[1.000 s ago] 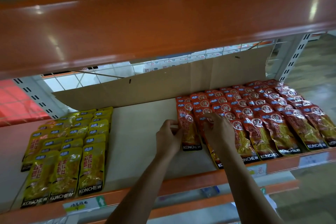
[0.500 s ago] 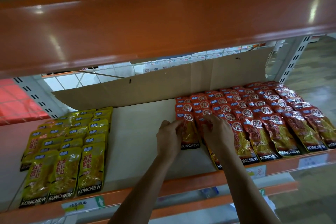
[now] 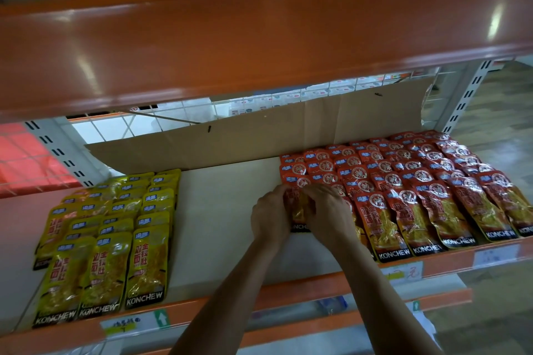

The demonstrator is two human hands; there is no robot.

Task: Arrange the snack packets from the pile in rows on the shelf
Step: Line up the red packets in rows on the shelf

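KONCHEW on yellow packets [image 3: 146,265], red packets [image 3: 386,228]

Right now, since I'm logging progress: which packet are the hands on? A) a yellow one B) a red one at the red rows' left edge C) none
B: the left hand and right hand both hold a red packet at the left edge of the red rows.

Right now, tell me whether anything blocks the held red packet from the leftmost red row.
Nothing visible does: left hand and right hand hold the red packet right at the leftmost red row, bare shelf beside it.
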